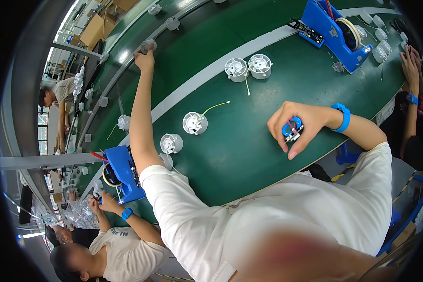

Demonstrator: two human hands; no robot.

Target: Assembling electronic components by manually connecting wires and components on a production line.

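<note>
Shirt, half-curled right grip round cylinder

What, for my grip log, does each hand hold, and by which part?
Right hand: a blue wired piece, by its sides. Left hand: at the near side of a pale round part; grip unclear.

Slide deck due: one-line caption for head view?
Left hand touching a whitish part; right hand holding a blue wired part above the green bench.

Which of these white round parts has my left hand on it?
The white round part beyond the pale strip, in the grip of your outstretched left hand; those on the strip's near side lie clear of that hand.
</note>
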